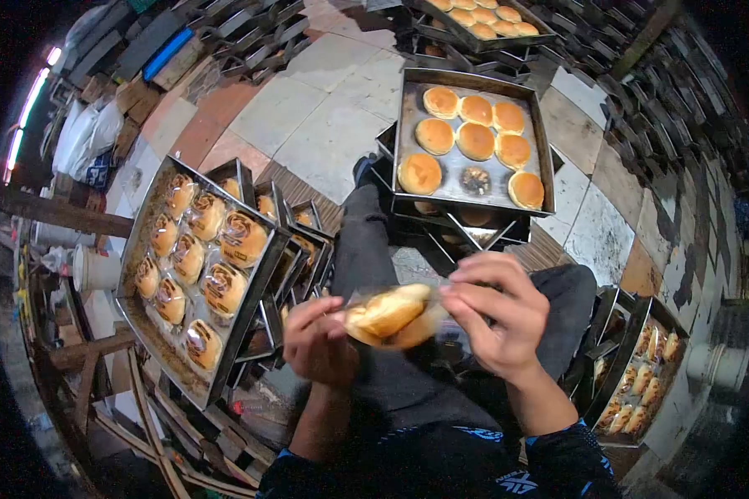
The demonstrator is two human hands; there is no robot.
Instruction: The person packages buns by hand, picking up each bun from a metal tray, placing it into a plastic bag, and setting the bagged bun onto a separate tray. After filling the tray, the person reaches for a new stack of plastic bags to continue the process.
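Observation:
A golden bun (pixel 389 313) sits inside a clear plastic wrapper, held over my lap between both hands. My left hand (pixel 318 343) pinches the wrapper's left end. Gripping its right end is my right hand (pixel 497 312). Straight ahead, a metal tray (pixel 408 125) on a stack of trays carries several bare buns (pixel 475 140) and one empty spot. To my left, a tilted tray (pixel 133 270) holds several wrapped buns (pixel 222 287) with printed labels.
More stacked trays stand to the left of my knees and at the far top, one of them (pixel 483 21) filled with buns. A tray at the right (pixel 641 378) holds wrapped buns. The floor is tiled. A white bucket (pixel 96 268) stands at far left.

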